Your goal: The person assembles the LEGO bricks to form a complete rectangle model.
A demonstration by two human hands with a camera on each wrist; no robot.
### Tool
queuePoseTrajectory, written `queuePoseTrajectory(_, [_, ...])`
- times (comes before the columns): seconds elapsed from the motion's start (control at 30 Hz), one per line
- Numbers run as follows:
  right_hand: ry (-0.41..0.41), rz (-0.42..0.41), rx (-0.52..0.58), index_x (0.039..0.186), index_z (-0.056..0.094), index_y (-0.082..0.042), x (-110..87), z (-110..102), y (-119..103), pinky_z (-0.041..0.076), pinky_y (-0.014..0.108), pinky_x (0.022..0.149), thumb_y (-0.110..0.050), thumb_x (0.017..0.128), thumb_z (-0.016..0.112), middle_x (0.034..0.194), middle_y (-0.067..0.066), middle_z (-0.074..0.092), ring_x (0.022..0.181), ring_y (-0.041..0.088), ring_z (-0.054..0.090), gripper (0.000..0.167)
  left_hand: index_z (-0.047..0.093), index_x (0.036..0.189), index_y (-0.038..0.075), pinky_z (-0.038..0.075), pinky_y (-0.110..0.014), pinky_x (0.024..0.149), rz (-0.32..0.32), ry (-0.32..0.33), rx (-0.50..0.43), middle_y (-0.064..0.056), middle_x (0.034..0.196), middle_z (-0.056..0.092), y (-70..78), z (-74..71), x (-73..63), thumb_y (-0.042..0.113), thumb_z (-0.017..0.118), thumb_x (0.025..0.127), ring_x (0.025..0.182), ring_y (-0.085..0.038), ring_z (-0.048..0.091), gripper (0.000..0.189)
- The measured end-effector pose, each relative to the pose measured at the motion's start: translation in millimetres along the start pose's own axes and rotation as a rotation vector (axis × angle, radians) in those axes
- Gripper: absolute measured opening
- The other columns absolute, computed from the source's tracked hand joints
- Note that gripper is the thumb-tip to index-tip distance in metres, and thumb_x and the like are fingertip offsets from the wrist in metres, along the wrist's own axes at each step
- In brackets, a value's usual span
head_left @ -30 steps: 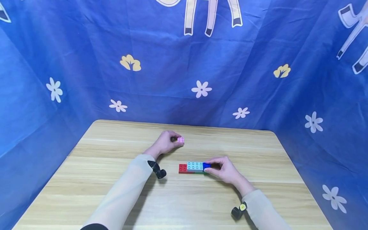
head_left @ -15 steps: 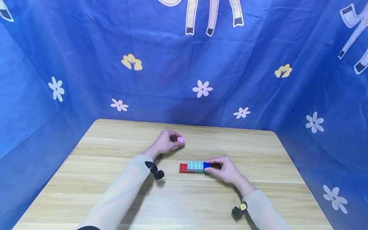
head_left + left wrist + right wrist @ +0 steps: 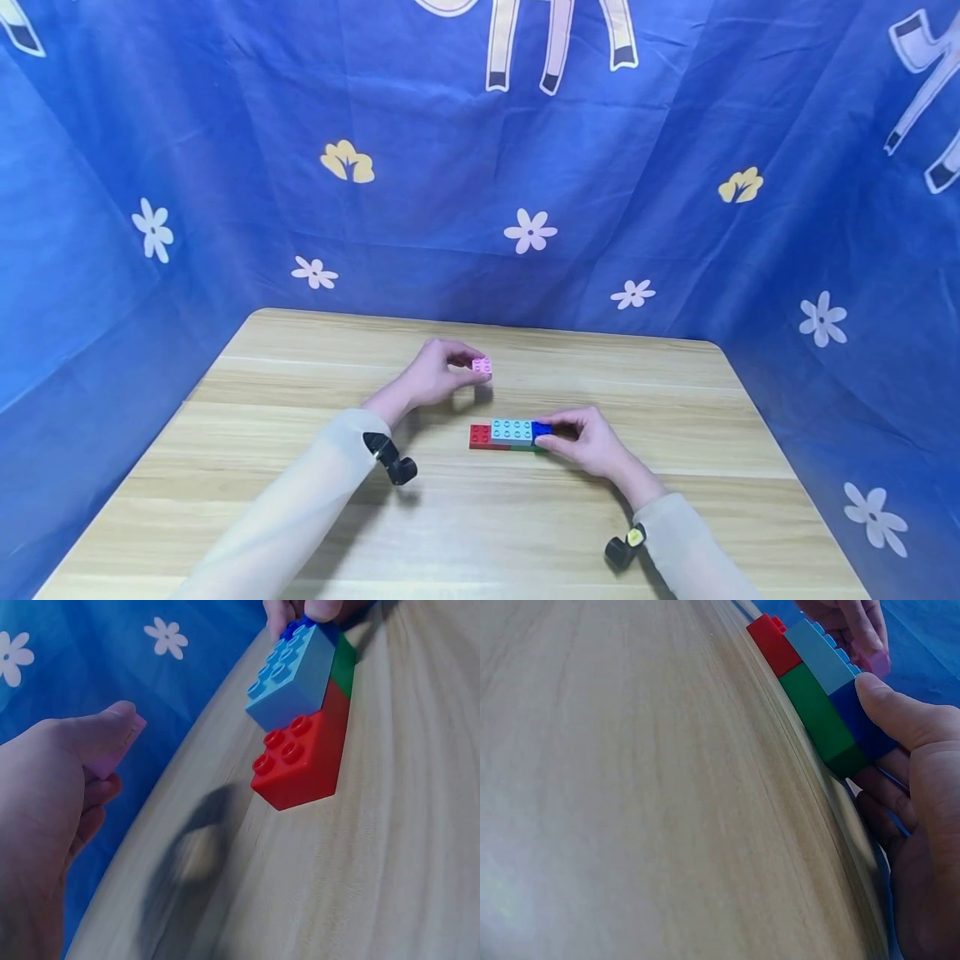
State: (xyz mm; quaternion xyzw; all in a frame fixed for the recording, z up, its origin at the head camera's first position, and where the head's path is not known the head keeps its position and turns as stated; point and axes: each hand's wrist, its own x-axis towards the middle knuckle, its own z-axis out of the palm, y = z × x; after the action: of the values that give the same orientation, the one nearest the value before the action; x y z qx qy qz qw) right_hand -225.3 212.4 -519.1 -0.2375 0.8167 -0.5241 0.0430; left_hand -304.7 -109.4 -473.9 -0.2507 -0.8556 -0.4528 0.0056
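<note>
My left hand point(image 3: 437, 372) pinches a small pink toy brick point(image 3: 482, 366) between thumb and fingers, raised above the table with a shadow beneath. Nearer to me, a low row of joined bricks lies on the table. Its lower layer is a red brick point(image 3: 304, 754) on the left and a green brick point(image 3: 817, 712) on the right. On top sit a light blue brick point(image 3: 512, 429) bridging the two and a dark blue brick point(image 3: 859, 720) at the right end. My right hand point(image 3: 585, 440) grips the dark blue brick by its sides.
The wooden table point(image 3: 480, 525) has a rounded back edge. Blue cloth point(image 3: 420, 183) with white flowers and animal figures hangs behind it and at both sides. Small black cameras point(image 3: 618, 552) sit on both wrists.
My left hand has lifted the pink brick off the table and shifted it slightly right. The right hand stays on the dark blue brick, and the row of bricks has not moved noticeably.
</note>
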Motion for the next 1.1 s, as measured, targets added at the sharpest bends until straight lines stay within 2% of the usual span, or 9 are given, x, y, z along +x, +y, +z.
queuePoseTrajectory(0.13, [-0.013,-0.015,0.031,0.118,0.079,0.000,-1.8,-1,-14,0.058,0.033,0.091,-0.005,0.091,0.084,0.112,0.009,0.078,0.105,0.029,0.073,0.027,0.079,0.120,0.010,0.057,-0.042,0.096,0.007,-0.002,-0.002,0.004,0.107,0.077,5.8,-2.4,-7.2,0.028,0.089,0.089,0.101,-0.018,0.071,0.038])
queuePoseTrajectory(0.23, [-0.020,-0.026,0.044,0.118,0.078,0.003,-3.4,-2,-22,0.058,0.033,0.090,-0.005,0.092,0.084,0.111,0.011,0.078,0.105,0.032,0.073,0.027,0.079,0.119,0.011,0.056,-0.045,0.098,-0.011,-0.008,-0.016,0.005,0.107,0.077,8.8,-3.0,-13.6,0.027,0.090,0.088,0.102,-0.017,0.071,0.037])
queuePoseTrajectory(0.4, [-0.025,-0.030,0.047,0.118,0.078,0.003,-3.9,-4,-26,0.058,0.032,0.090,-0.005,0.091,0.084,0.112,0.013,0.078,0.105,0.032,0.073,0.028,0.080,0.117,0.013,0.055,-0.050,0.100,-0.033,-0.022,-0.046,0.006,0.106,0.077,12.3,-1.8,-24.5,0.023,0.091,0.086,0.103,-0.018,0.071,0.034])
queuePoseTrajectory(0.5, [-0.024,-0.029,0.046,0.118,0.078,0.003,-3.7,-3,-26,0.058,0.032,0.089,-0.005,0.091,0.084,0.111,0.012,0.078,0.104,0.029,0.073,0.028,0.081,0.115,0.014,0.056,-0.048,0.098,-0.047,-0.036,-0.059,0.007,0.104,0.078,13.6,0.5,-30.9,0.022,0.092,0.085,0.101,-0.017,0.071,0.033])
queuePoseTrajectory(0.57, [-0.020,-0.022,0.042,0.118,0.079,0.002,-3.4,-3,-23,0.058,0.032,0.090,-0.005,0.091,0.084,0.111,0.010,0.078,0.104,0.027,0.073,0.027,0.081,0.114,0.015,0.057,-0.047,0.097,-0.059,-0.048,-0.075,0.007,0.102,0.078,14.3,2.5,-35.1,0.022,0.092,0.084,0.100,-0.016,0.072,0.033])
queuePoseTrajectory(0.8, [-0.011,-0.031,0.034,0.119,0.081,-0.008,0.1,-1,9,0.058,0.032,0.091,-0.014,0.093,0.085,0.113,0.002,0.079,0.105,0.020,0.073,0.027,0.082,0.115,0.013,0.060,-0.042,0.092,-0.048,-0.072,-0.087,0.005,0.103,0.079,13.5,10.2,-47.5,0.022,0.091,0.087,0.096,-0.014,0.074,0.031])
queuePoseTrajectory(1.1, [-0.005,-0.024,0.023,0.118,0.081,-0.011,-0.6,-1,12,0.058,0.041,0.094,-0.018,0.092,0.086,0.112,0.000,0.079,0.106,0.021,0.073,0.028,0.082,0.112,0.014,0.061,-0.032,0.085,-0.032,-0.104,-0.094,0.006,0.101,0.079,11.1,19.1,-58.4,0.028,0.091,0.086,0.091,-0.013,0.075,0.031])
